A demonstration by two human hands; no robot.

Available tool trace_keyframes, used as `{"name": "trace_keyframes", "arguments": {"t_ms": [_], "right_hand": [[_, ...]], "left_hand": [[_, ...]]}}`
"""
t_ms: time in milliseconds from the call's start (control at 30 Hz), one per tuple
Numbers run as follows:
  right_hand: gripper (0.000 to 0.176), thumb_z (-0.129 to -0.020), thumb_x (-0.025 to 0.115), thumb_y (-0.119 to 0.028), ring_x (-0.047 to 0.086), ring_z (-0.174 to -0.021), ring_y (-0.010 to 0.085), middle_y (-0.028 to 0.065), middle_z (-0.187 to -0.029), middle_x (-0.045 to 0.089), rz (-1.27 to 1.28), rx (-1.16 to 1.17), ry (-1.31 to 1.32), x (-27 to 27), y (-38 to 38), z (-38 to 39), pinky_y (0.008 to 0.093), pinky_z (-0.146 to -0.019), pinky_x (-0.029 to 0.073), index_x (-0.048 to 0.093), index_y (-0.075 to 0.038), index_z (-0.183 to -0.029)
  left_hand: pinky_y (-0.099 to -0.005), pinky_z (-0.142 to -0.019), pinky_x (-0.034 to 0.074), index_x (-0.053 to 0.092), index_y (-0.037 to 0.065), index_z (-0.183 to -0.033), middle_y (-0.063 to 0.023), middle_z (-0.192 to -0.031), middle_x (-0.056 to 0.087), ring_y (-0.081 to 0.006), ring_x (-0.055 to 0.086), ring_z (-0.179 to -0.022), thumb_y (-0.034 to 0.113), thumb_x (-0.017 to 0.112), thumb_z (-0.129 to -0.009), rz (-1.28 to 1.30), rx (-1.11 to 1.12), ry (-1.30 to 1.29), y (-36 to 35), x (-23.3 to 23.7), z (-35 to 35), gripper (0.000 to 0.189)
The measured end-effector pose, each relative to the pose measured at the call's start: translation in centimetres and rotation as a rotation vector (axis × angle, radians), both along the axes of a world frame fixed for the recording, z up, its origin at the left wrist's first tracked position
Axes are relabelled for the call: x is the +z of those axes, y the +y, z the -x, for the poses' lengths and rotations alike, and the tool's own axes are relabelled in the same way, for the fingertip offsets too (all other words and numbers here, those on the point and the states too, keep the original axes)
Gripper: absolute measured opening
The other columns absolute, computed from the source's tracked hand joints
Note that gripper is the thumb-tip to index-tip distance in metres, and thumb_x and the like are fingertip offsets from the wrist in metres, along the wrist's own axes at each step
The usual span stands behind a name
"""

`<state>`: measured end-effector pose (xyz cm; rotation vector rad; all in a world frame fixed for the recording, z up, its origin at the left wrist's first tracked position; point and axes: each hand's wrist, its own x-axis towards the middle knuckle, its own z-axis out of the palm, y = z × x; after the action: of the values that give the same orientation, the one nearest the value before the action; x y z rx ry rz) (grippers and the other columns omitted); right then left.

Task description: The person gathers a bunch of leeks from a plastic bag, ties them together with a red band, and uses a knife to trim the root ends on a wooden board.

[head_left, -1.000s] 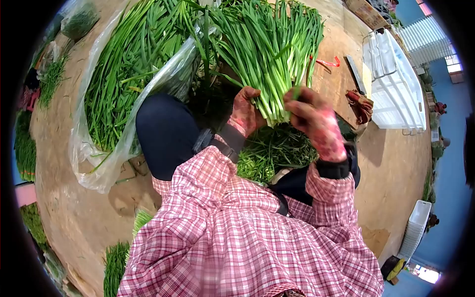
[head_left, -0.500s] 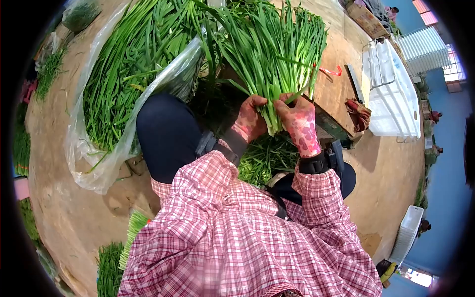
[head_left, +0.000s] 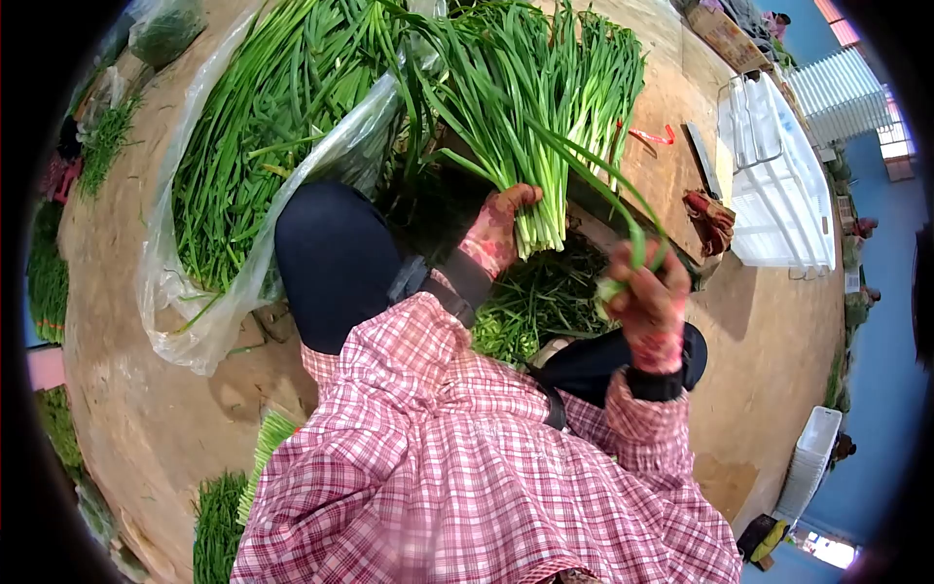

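Note:
A bunch of long green stalks [head_left: 545,165] lies over the near edge of a wooden board, pale ends toward me. My left hand [head_left: 498,229], in a pink patterned glove, is closed round the bunch close to those ends. To the right and lower, my right hand [head_left: 650,297] pinches a few loose green leaves [head_left: 608,190] that arch back up toward the bunch. Beneath my hands, a pile of leaf scraps [head_left: 530,311] lies between my knees. An open plastic bag [head_left: 209,316] full of long green leaves [head_left: 253,156] is on the left.
On the wooden board [head_left: 662,185] are a red tie [head_left: 654,136], a flat blade [head_left: 701,161] and a dark red bundle [head_left: 709,222]. White crates [head_left: 783,185] stand right of it. More greens [head_left: 219,526] lie at the lower left. People are small at the far right.
My right hand has come away from the bunch, moving down and right with a few leaves. My left hand still holds the bunch.

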<state>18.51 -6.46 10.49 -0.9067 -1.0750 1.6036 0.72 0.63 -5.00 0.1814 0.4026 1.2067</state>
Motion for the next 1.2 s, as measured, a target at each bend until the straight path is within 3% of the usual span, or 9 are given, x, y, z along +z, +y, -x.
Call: {"name": "trace_keyframes", "arguments": {"t_ms": [67,167,200,367,667,800,933,1033,1200], "right_hand": [[0.019,-0.081,0.067,-0.01,0.055,-0.05,0.0128,0.0122,-0.085,0.061,0.018,0.084,0.015,0.7,-0.6,-3.6,0.0247,-0.044,0.046,0.052,-0.003,-0.09],[0.032,-0.076,0.076,-0.015,0.064,-0.073,0.0161,0.0124,-0.093,0.066,-0.07,0.379,-1.3,0.6,0.6,-7.7,0.0269,-0.066,0.052,0.062,0.004,-0.099],[0.036,-0.079,0.075,-0.015,0.063,-0.082,0.0141,0.0086,-0.093,0.067,-0.478,0.359,-1.64,-0.7,0.6,-7.9,0.0262,-0.073,0.05,0.063,0.004,-0.107],[0.022,-0.091,0.064,-0.015,0.057,-0.069,0.0101,0.0039,-0.082,0.064,0.029,0.134,-0.771,3.6,2.9,2.2,0.0248,-0.063,0.047,0.064,0.001,-0.105],[0.017,-0.085,0.069,-0.008,0.059,-0.063,0.0108,0.0051,-0.077,0.065,-0.085,0.215,-0.788,-2.4,6.6,6.1,0.0248,-0.058,0.048,0.064,0.003,-0.097],[0.026,-0.088,0.065,-0.005,0.061,-0.078,0.0125,0.0084,-0.096,0.065,-0.421,-0.186,-0.855,-1.8,7.8,3.9,0.0258,-0.07,0.05,0.058,0.005,-0.111],[0.061,-0.086,0.059,0.004,0.054,-0.117,0.0208,0.0183,-0.133,0.053,-0.268,0.07,-0.661,-6.3,10.1,1.5,0.0284,-0.095,0.044,0.036,0.002,-0.143],[0.044,-0.086,0.064,-0.002,0.059,-0.104,0.0157,0.0101,-0.116,0.062,-0.115,0.133,-0.595,-6.3,10.1,2.2,0.0263,-0.089,0.046,0.052,0.003,-0.128],[0.019,-0.084,0.068,-0.008,0.047,-0.054,0.0055,-0.0022,-0.069,0.058,-0.008,-0.306,-0.51,-4.5,8.1,0.1,0.021,-0.049,0.036,0.066,0.0,-0.101]], "left_hand": [[-0.0524,-0.084,0.056,0.056,-0.008,-0.118,-0.0242,-0.105,0.066,-0.0395,0.067,-0.092,0.017,0.054,-0.083,0.04,-0.035,-0.083,0.5,-0.4,0.2,0.043],[-0.0539,-0.092,0.052,0.053,-0.009,-0.123,-0.0243,-0.115,0.063,-0.0411,0.064,-0.1,0.013,0.052,-0.08,0.061,-0.026,-0.19,-0.2,1.6,1.1,0.048],[-0.0548,-0.095,0.049,0.053,-0.007,-0.125,-0.0239,-0.118,0.062,-0.0404,0.063,-0.104,0.016,0.052,-0.08,0.005,0.016,-0.259,-0.3,2.0,1.0,0.05],[-0.0587,-0.098,0.044,0.057,-0.001,-0.123,-0.0222,-0.12,0.062,-0.0404,0.061,-0.107,0.027,0.054,-0.078,-0.153,-0.09,-0.557,-0.3,2.7,1.0,0.053],[-0.0508,-0.093,0.048,0.051,-0.004,-0.129,-0.0242,-0.121,0.06,-0.0394,0.061,-0.105,0.034,0.05,-0.087,-0.004,-0.226,-0.579,0.4,-1.0,1.1,0.056],[-0.0507,-0.092,0.05,0.047,-0.003,-0.133,-0.0212,-0.122,0.06,-0.0343,0.063,-0.102,0.028,0.047,-0.093,-0.202,-0.18,-0.328,-0.5,2.5,1.2,0.051],[-0.0511,-0.097,0.048,0.04,-0.003,-0.139,-0.0165,-0.123,0.06,-0.0275,0.065,-0.099,0.025,0.054,-0.093,-0.187,-0.186,-0.317,-0.5,2.0,1.1,0.056],[-0.0466,-0.096,0.05,0.041,-0.003,-0.138,-0.0169,-0.114,0.063,-0.027,0.065,-0.097,0.025,0.057,-0.092,-0.202,-0.16,-0.282,-0.7,1.5,1.1,0.056],[-0.0389,-0.076,0.058,0.05,0.001,-0.133,-0.0126,-0.104,0.068,-0.0239,0.069,-0.085,0.024,0.061,-0.091,-0.113,-0.153,0.008,-1.2,1.1,1.9,0.05]]}}
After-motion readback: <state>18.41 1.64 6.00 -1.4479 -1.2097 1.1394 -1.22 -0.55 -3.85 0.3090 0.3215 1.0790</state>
